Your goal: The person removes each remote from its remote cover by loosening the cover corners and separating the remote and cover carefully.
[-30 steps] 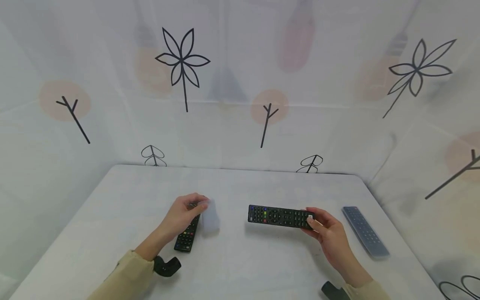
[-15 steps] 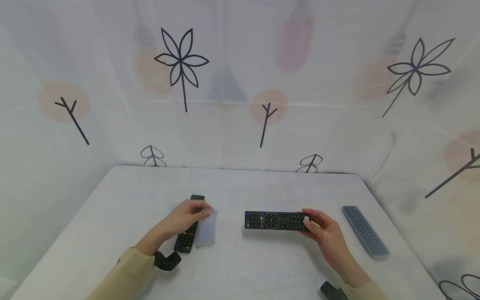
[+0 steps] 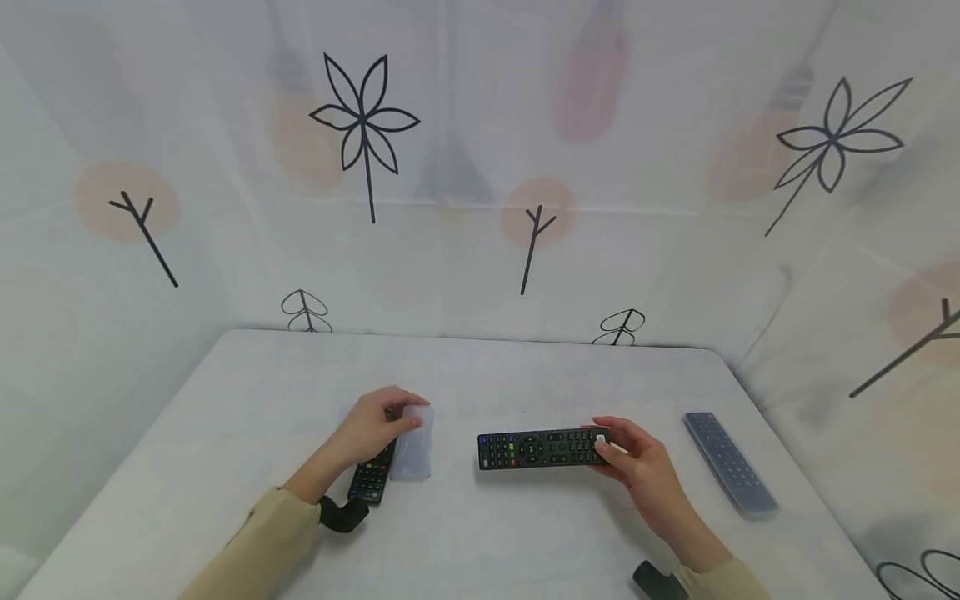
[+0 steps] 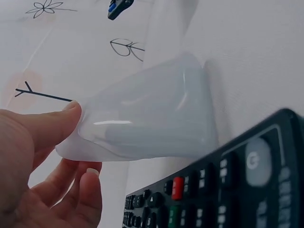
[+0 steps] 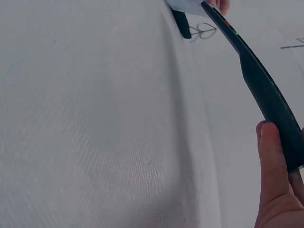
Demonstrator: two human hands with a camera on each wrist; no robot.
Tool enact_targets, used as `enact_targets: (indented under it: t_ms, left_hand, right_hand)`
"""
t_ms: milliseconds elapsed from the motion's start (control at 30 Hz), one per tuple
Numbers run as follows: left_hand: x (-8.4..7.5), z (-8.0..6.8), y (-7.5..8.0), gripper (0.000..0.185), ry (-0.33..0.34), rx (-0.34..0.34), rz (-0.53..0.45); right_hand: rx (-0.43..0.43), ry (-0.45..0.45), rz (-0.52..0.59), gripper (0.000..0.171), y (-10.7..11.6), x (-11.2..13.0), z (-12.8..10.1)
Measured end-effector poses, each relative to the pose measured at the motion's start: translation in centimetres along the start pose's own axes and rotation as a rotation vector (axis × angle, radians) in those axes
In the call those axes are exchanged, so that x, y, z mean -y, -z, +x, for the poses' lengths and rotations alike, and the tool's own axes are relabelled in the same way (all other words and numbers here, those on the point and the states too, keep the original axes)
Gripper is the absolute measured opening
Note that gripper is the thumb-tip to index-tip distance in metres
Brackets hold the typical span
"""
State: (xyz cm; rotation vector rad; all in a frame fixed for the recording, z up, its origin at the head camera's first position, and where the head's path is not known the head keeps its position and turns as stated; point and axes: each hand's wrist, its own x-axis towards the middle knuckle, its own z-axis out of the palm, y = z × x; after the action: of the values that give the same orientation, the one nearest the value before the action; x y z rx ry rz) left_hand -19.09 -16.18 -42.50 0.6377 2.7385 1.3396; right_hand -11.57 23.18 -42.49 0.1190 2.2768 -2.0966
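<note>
The left hand (image 3: 372,427) pinches a cloudy sleeve (image 3: 412,458); the right hand (image 3: 647,475) grips one end of a black remote (image 3: 534,448), holding it above the white table (image 3: 480,542). A second remote (image 3: 371,477) lies just beside the sleeve.

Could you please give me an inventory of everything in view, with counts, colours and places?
Held remote: 1, black, in the right hand
Lying remote: 1, black, on the table, partly hidden by the left hand
Cover: 1, translucent whitish, pinched by the left hand
Third remote: 1, blue-grey, table's right side
Table: 1, white, below the hands
Backdrop: panel count unclear, whitish with dark plant drawings, behind the table
Wrist devices: 2, black, one per wrist
Sleeves: 2, beige, one per arm
Hands: 2, bare, above the table
</note>
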Motion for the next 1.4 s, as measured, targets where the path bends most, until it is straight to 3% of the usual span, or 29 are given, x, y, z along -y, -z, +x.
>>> enact_targets:
  t_ms: [367,1033,1400]
  left_hand:
    - [0.4,0.7,-0.4,0.024,0.069,-0.087,-0.018]
    - [1.8,1.1,-1.0,0.024,0.138,-0.086,0.041]
    - [2.0,1.0,-0.9,0.038,0.145,-0.029,0.043]
  right_hand:
    - [0.016,-0.03,-0.04,0.047,-1.1,-0.1,0.5]
    - [0.073,-0.052,-0.016,0.042,-3.0,-1.2,1.4]
    - [0.087,-0.06,-0.051,0.058,-3.7,-1.2,1.5]
